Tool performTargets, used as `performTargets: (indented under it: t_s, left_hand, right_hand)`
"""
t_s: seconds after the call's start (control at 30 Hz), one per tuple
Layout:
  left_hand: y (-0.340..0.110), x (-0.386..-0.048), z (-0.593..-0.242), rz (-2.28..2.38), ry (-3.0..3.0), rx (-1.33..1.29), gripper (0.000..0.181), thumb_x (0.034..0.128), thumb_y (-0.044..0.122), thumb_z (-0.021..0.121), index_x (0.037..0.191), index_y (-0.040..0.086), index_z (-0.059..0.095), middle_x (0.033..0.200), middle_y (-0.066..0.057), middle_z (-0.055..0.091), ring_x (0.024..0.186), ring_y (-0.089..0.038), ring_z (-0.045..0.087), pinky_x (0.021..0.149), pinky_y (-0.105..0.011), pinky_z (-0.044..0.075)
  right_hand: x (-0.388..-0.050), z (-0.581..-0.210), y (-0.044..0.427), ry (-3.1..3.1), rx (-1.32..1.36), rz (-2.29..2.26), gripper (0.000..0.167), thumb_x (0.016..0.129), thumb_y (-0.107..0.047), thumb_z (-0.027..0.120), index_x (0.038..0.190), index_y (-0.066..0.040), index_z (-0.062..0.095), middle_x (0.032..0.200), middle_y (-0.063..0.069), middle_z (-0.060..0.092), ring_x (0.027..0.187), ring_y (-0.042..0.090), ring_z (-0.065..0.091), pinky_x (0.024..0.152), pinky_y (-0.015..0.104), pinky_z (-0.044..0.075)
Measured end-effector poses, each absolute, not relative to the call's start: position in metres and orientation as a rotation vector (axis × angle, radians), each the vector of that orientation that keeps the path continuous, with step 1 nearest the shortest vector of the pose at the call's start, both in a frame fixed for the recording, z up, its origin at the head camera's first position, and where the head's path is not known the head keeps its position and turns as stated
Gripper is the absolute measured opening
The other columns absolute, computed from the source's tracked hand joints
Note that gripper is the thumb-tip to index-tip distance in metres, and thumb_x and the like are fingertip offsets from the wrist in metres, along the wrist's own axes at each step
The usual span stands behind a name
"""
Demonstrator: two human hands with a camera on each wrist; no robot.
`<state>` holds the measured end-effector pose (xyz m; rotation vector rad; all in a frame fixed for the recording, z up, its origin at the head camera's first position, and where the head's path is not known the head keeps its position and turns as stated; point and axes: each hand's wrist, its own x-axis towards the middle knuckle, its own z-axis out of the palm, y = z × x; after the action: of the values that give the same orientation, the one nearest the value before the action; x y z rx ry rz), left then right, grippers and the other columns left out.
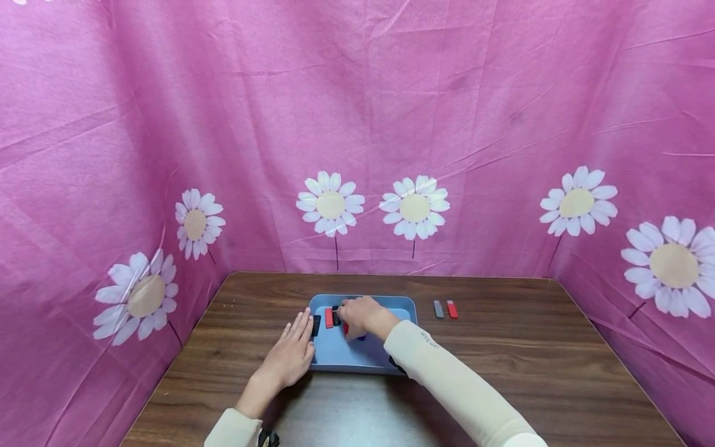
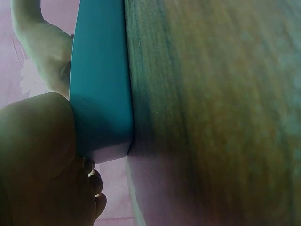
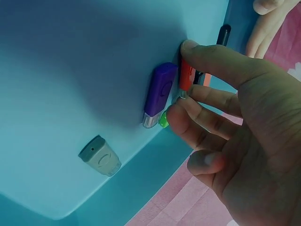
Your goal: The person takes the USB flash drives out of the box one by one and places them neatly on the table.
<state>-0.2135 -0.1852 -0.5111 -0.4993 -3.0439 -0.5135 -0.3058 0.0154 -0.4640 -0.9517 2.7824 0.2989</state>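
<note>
A shallow blue tray [image 1: 363, 369] stands on the table. In it, my right hand [image 1: 363, 315] pinches a red USB flash drive [image 3: 186, 75] between thumb and fingertips. Beside that drive lies a purple flash drive [image 3: 161, 89], with a bit of something green [image 3: 164, 120] by its end; a grey flash drive [image 3: 101, 156] is farther off. Left of the right hand are another red drive [image 1: 328, 318] and black ones [image 1: 336, 315], plus a black piece [image 1: 316, 325] by the left wall. My left hand [image 1: 287, 357] rests against the tray's left rim, fingers straight.
Right of the tray, a grey flash drive [image 1: 438, 309] and a red flash drive [image 1: 452, 310] lie on the wooden table [image 1: 503, 360]. A pink curtain [image 1: 368, 124] with daisies encloses the back and sides. The tray's walls surround the drives inside.
</note>
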Motion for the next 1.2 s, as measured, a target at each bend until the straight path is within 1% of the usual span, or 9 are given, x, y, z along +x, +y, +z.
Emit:
performTargets:
  t_s: [0.1, 0.27, 0.33, 0.43, 0.5, 0.63, 0.73, 0.83, 1.2]
  left_hand:
    - [-0.185, -0.214, -0.511, -0.511, -3.036, -0.506, 0.058, 0.1117, 0.018, 0.045, 0.162, -0.009, 0.034, 0.176, -0.022, 0.023, 0.164, -0.040, 0.023, 0.133, -0.059, 0.024]
    - [-0.185, -0.215, -0.512, -0.500, -3.030, -0.513, 0.058, 0.1114, 0.018, 0.045, 0.162, -0.009, 0.034, 0.176, -0.022, 0.023, 0.164, -0.040, 0.023, 0.132, -0.058, 0.025]
    - [-0.185, -0.215, -0.513, -0.506, -3.023, -0.517, 0.058, 0.1111, 0.018, 0.045, 0.162, -0.010, 0.034, 0.176, -0.023, 0.024, 0.164, -0.041, 0.023, 0.132, -0.059, 0.025]
    - [-0.185, -0.216, -0.512, -0.501, -3.029, -0.516, 0.059, 0.1115, 0.019, 0.044, 0.162, -0.009, 0.033, 0.176, -0.022, 0.023, 0.164, -0.040, 0.022, 0.133, -0.059, 0.025]
    - [-0.185, -0.216, -0.512, -0.499, -3.032, -0.512, 0.059, 0.1117, 0.019, 0.045, 0.162, -0.009, 0.033, 0.176, -0.022, 0.023, 0.164, -0.040, 0.022, 0.133, -0.058, 0.025]
    - [-0.186, -0.215, -0.512, -0.498, -3.036, -0.507, 0.059, 0.1121, 0.019, 0.045, 0.162, -0.009, 0.032, 0.176, -0.022, 0.022, 0.164, -0.040, 0.022, 0.133, -0.058, 0.024]
    - [-0.186, -0.215, -0.512, -0.495, -3.036, -0.504, 0.059, 0.1122, 0.019, 0.045, 0.162, -0.009, 0.033, 0.176, -0.022, 0.023, 0.164, -0.040, 0.023, 0.133, -0.058, 0.024]
    - [-0.185, -0.214, -0.512, -0.484, -3.046, -0.496, 0.059, 0.1128, 0.020, 0.044, 0.163, -0.008, 0.031, 0.176, -0.022, 0.021, 0.165, -0.040, 0.022, 0.133, -0.057, 0.023]
    - [-0.185, -0.213, -0.512, -0.503, -3.035, -0.508, 0.059, 0.1140, 0.023, 0.044, 0.163, -0.008, 0.032, 0.176, -0.022, 0.023, 0.164, -0.040, 0.023, 0.133, -0.059, 0.023]
  right_hand:
    - [-0.306, -0.463, 0.017, 2.785, -0.952, 0.286, 0.046, 0.089, -0.050, 0.084, 0.125, -0.024, 0.075, 0.121, -0.004, 0.070, 0.083, 0.011, 0.058, 0.090, 0.029, 0.059]
    - [-0.309, -0.461, 0.022, 2.780, -0.983, 0.262, 0.041, 0.089, -0.048, 0.085, 0.121, -0.023, 0.075, 0.112, -0.005, 0.067, 0.077, 0.011, 0.056, 0.076, 0.026, 0.055]
    - [-0.310, -0.461, 0.023, 2.782, -1.000, 0.254, 0.039, 0.089, -0.047, 0.085, 0.119, -0.023, 0.075, 0.110, -0.005, 0.065, 0.076, 0.011, 0.055, 0.073, 0.025, 0.053]
    - [-0.310, -0.459, 0.026, 2.787, -1.028, 0.246, 0.039, 0.089, -0.046, 0.086, 0.118, -0.023, 0.075, 0.110, -0.004, 0.066, 0.078, 0.011, 0.055, 0.074, 0.025, 0.054]
    - [-0.310, -0.458, 0.028, 2.789, -1.039, 0.232, 0.041, 0.088, -0.045, 0.086, 0.121, -0.022, 0.076, 0.111, -0.004, 0.066, 0.081, 0.011, 0.056, 0.077, 0.026, 0.056]
    - [-0.309, -0.456, 0.032, 2.783, -1.044, 0.207, 0.047, 0.089, -0.044, 0.086, 0.130, -0.022, 0.075, 0.122, -0.002, 0.068, 0.088, 0.011, 0.059, 0.085, 0.028, 0.059]
    - [-0.309, -0.455, 0.036, 2.783, -1.050, 0.209, 0.049, 0.090, -0.044, 0.085, 0.132, -0.023, 0.074, 0.133, 0.000, 0.068, 0.090, 0.012, 0.062, 0.088, 0.030, 0.060]
    - [-0.309, -0.453, 0.039, 2.789, -1.062, 0.213, 0.049, 0.090, -0.044, 0.085, 0.132, -0.023, 0.074, 0.137, 0.001, 0.067, 0.090, 0.012, 0.063, 0.087, 0.030, 0.060]
    - [-0.304, -0.444, 0.059, 2.824, -1.124, 0.209, 0.052, 0.089, -0.045, 0.085, 0.135, -0.022, 0.075, 0.133, 0.002, 0.069, 0.086, 0.012, 0.065, 0.079, 0.028, 0.060]
